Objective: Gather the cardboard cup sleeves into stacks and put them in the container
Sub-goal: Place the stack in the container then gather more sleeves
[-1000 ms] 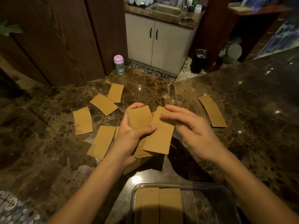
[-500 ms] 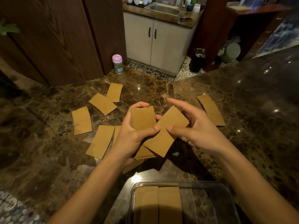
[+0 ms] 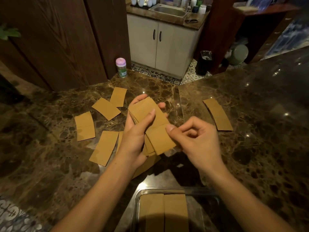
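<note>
My left hand grips a stack of brown cardboard cup sleeves above the marble counter, thumb across the top. The top sleeve lies along the stack, and my right hand pinches its near right edge between thumb and curled fingers. Several loose sleeves lie flat to the left, such as one and another. A finished stack rests on the counter at the right. The clear container at the bottom edge holds two stacks of sleeves side by side.
A small bottle with a pink lid stands at the counter's far edge beside dark wooden panels. Beyond the counter are a white cabinet with a sink on top and a black bin on the tiled floor.
The right hand turned the angled sleeve and laid it in line on the left hand's stack. Its fingers curled in and now pinch the sleeve's near edge.
</note>
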A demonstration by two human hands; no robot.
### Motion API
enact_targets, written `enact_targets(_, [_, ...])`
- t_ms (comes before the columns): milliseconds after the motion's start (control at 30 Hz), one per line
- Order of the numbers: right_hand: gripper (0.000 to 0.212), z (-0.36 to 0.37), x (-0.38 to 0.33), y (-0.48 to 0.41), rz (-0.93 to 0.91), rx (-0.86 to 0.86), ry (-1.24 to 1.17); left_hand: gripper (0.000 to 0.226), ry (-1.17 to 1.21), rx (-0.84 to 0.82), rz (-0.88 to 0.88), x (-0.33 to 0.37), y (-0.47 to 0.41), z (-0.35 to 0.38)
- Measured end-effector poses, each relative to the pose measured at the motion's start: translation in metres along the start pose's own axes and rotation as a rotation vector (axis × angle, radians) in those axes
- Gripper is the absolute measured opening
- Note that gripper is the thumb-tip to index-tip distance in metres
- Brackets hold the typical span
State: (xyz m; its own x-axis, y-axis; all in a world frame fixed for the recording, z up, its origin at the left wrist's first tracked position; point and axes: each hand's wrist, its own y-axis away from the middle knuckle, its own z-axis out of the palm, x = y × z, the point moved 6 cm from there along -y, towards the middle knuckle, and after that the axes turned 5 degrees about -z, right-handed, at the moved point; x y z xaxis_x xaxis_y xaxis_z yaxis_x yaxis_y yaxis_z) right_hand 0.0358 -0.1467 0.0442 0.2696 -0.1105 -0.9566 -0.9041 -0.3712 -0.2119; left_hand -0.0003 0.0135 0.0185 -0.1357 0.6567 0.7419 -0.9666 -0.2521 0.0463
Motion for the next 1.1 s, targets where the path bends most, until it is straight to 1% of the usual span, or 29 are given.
enact_targets(67, [0.024, 0.006, -0.009, 0.005, -0.137, -0.08, 0.107, 0.04, 0.061, 0.003, -0.033, 0.0, -0.001, 0.003])
enact_targets(133, [0.029, 0.008, -0.019, 0.007, -0.308, -0.176, 0.277, 0.035, 0.081, 0.008, -0.097, 0.002, -0.001, 0.005])
enact_targets(200, [0.044, 0.006, -0.026, 0.006, -0.477, -0.25, 0.466, 0.038, 0.042, 0.017, -0.178, 0.0, 0.0, 0.004])
enact_targets(233, [0.053, 0.005, -0.027, 0.005, -0.52, -0.297, 0.518, 0.041, 0.008, 0.025, -0.223, -0.002, 0.001, 0.004])
enact_targets(300, [0.064, 0.008, -0.026, 0.004, -0.534, -0.415, 0.543, 0.047, -0.054, 0.03, -0.31, -0.01, 0.004, 0.007])
enact_targets(400, [0.063, 0.011, -0.023, 0.001, -0.514, -0.531, 0.496, 0.049, 0.01, -0.081, -0.389, -0.022, 0.011, 0.021])
enact_targets(467, [0.063, 0.007, -0.023, -0.004, -0.483, -0.534, 0.465, 0.048, 0.057, -0.126, -0.406, -0.024, 0.014, 0.027])
enact_targets(567, [0.067, 0.004, -0.024, -0.004, -0.458, -0.527, 0.434, 0.045, 0.02, -0.164, -0.381, -0.023, 0.016, 0.031])
enact_targets(700, [0.074, 0.011, -0.025, 0.006, -0.475, -0.591, 0.509, 0.033, -0.002, -0.102, -0.346, -0.025, 0.021, 0.031])
enact_targets(867, [0.074, 0.005, -0.033, 0.007, -0.473, -0.544, 0.538, 0.036, -0.008, -0.107, -0.329, -0.023, 0.032, 0.034])
enact_targets(1000, [0.072, 0.007, -0.033, 0.02, -0.438, -0.657, 0.511, 0.028, -0.035, -0.109, -0.352, -0.024, 0.044, 0.041])
enact_targets(1100, [0.072, 0.002, -0.037, 0.031, -0.481, -0.66, 0.547, 0.032, -0.035, -0.099, -0.35, -0.03, 0.055, 0.046])
